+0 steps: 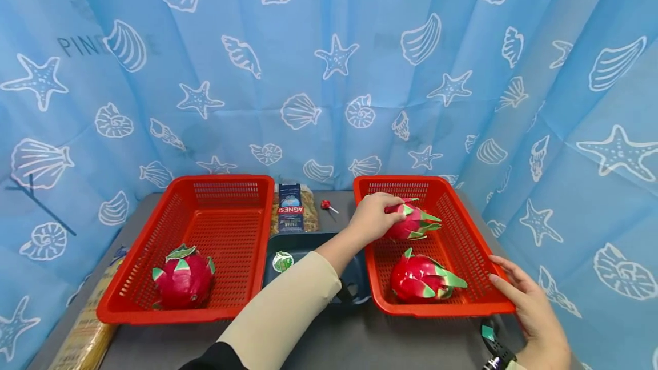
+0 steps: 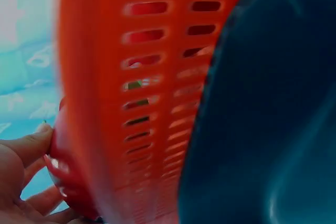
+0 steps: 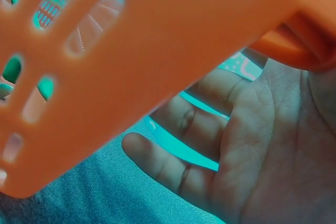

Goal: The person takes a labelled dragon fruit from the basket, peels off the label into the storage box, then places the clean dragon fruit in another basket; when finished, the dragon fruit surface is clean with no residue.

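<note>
My left hand [image 1: 372, 216] reaches into the right red basket [image 1: 480, 247] and holds a dragon fruit [image 1: 408, 221], pink with green-tipped scales, by its left side. In the left wrist view the thumb and fingers [image 2: 31, 145] lie around glossy red skin, partly behind the basket wall. A second dragon fruit [image 1: 421, 278] lies in front of it in the same basket. My right hand [image 1: 534, 307] rests at that basket's right front corner, thumb and forefinger on the rim. Its other fingers [image 3: 163, 156] stretch loosely below the rim in the right wrist view.
A left red basket [image 1: 233, 233] contains one dragon fruit [image 1: 183, 278]. Between the baskets sit a dark blue tray [image 1: 308, 238] with a green-and-white label, a pasta bag [image 1: 311, 210] and a red lollipop [image 1: 327, 204]. A long pasta packet [image 1: 87, 330] lies at left. Blue shell-print curtains surround the table.
</note>
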`<state>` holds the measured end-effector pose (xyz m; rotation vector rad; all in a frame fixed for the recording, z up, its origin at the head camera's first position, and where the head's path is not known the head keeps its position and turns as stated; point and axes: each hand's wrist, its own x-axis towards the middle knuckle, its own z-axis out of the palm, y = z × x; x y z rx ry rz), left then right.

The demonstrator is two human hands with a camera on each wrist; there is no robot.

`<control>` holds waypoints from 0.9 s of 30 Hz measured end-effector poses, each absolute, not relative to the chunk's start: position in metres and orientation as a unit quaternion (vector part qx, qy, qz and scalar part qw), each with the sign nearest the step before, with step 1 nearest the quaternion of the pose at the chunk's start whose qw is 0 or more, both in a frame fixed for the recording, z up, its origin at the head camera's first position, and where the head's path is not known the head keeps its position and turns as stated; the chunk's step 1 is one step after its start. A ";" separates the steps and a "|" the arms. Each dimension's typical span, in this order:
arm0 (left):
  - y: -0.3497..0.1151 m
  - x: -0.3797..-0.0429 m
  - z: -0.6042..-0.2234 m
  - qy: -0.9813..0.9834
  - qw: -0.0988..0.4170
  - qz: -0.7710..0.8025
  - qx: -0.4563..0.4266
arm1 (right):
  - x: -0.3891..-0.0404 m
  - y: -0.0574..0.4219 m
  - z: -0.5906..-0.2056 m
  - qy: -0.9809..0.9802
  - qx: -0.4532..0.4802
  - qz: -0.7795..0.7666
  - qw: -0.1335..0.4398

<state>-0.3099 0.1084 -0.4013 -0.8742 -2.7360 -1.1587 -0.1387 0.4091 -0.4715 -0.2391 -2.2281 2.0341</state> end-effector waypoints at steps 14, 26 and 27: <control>0.127 -0.295 -0.427 -0.930 -0.036 -0.269 -0.249 | -0.143 0.408 -0.470 -0.721 -0.078 0.686 0.063; 0.112 -0.276 -0.415 -0.918 -0.038 -0.291 -0.266 | -0.142 0.408 -0.467 -0.712 -0.085 0.694 0.054; 0.110 -0.273 -0.413 -0.914 -0.030 -0.304 -0.267 | -0.142 0.407 -0.467 -0.712 -0.088 0.695 0.055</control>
